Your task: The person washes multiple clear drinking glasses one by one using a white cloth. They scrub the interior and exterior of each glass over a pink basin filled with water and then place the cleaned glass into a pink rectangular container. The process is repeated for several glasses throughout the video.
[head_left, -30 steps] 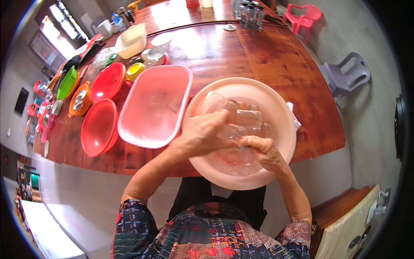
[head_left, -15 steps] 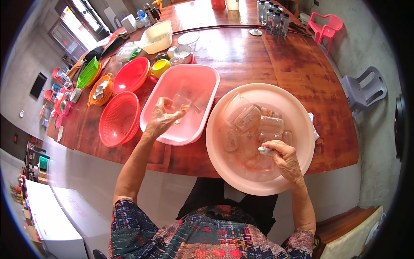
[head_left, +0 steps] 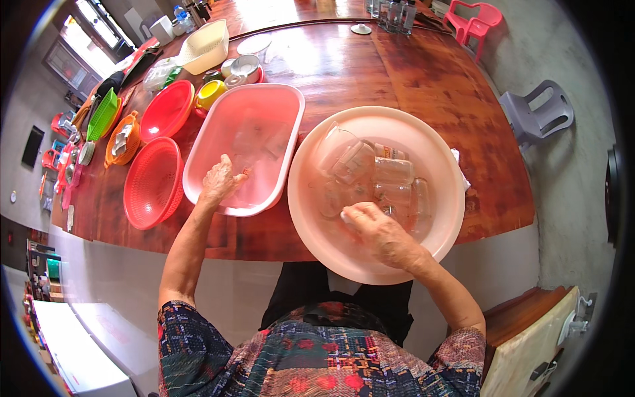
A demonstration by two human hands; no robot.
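Note:
My left hand [head_left: 221, 182] is low inside the pink rectangular basin [head_left: 297, 122], its fingers around a clear glass with a small reddish print [head_left: 246, 171]; the glass's outline is faint. Beyond it, a couple of other clear glasses [head_left: 274, 145] lie in the same basin. My right hand [head_left: 380, 231] is closed in a pinch over the large round pale-pink basin [head_left: 450, 178]. A bit of white wad, like a cloth [head_left: 345, 217], pokes out at its fingertips; the rest is hidden. Several clear glasses [head_left: 393, 171] lie in the round basin's water beyond this hand.
Left of the pink basin stand two red colanders [head_left: 153, 182], an orange basket [head_left: 122, 142] and a green basket [head_left: 102, 114]. Behind are a yellow bowl [head_left: 210, 94], metal cups [head_left: 246, 66] and a cream basket [head_left: 205, 46]. Bottles [head_left: 393, 16] stand far right. A grey chair [head_left: 539, 116] is beside the table.
My right hand has moved left across the round basin with the white cloth. My left hand has shifted toward the near side of the pink basin. The whole view has shifted slightly.

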